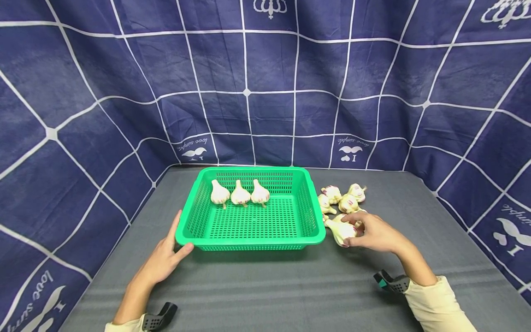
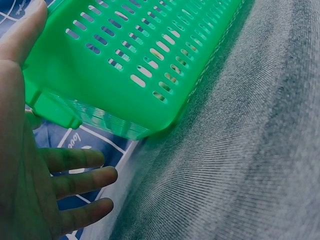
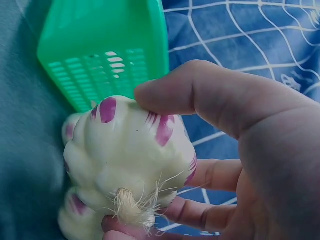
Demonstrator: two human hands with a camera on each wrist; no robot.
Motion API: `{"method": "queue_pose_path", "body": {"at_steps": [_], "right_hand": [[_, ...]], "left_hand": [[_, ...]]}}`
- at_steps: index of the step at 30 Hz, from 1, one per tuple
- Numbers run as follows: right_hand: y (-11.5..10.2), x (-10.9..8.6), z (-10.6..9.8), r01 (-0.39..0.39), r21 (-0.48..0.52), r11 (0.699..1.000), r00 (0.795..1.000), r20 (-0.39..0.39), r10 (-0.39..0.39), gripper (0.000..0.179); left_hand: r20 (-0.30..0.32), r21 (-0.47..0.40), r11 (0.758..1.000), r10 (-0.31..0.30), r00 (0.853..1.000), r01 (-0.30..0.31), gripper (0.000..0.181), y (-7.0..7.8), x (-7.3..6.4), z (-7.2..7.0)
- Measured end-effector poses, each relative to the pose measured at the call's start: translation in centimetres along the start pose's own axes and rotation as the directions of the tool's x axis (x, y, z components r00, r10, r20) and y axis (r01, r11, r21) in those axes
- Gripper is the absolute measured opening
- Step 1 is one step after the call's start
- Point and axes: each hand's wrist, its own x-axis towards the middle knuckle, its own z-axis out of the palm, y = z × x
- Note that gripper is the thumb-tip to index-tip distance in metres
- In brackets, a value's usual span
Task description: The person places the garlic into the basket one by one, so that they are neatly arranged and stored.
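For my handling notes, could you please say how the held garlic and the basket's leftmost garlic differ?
The held garlic is outside the basket, pinched by the right hand; the leftmost garlic is inside, untouched. The held garlic's stem points left, the leftmost garlic's toward the basket's far side. Both are pale bulbs.

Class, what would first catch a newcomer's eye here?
First, the bright green basket on the grey table, three garlic bulbs lined up inside toward its far side. On its right, the right hand holds another bulb by a loose cluster; the left hand spans the basket's near left corner.
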Motion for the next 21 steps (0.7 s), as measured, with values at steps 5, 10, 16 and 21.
{"method": "queue_pose_path", "body": {"at_steps": [5,10,16,21], "right_hand": [[0.1,-0.4,-1.1,-0.018,0.01,1.0,0.999,-0.049,0.019,0.049],[0.3,-0.4,-1.5,-0.011,0.014,1.0,0.997,-0.071,0.012,0.05],[0.5,-0.2,-1.9,-0.006,-0.005,1.0,0.994,-0.108,0.005,0.051],[0.4,0.0,-2.1,0.005,0.018,1.0,0.988,-0.157,-0.002,0.053]], "left_hand": [[0.004,-0.001,1.0,0.0,1.0,0.0,0.094,0.1,0.0,0.0],[0.004,-0.004,1.0,-0.002,1.0,0.002,0.094,0.0,0.0,0.0],[0.011,-0.008,1.0,-0.007,1.0,0.007,0.095,-0.1,0.0,0.0],[0.008,-0.007,1.0,-0.004,1.0,0.004,0.094,-0.1,0.0,0.0]]}}
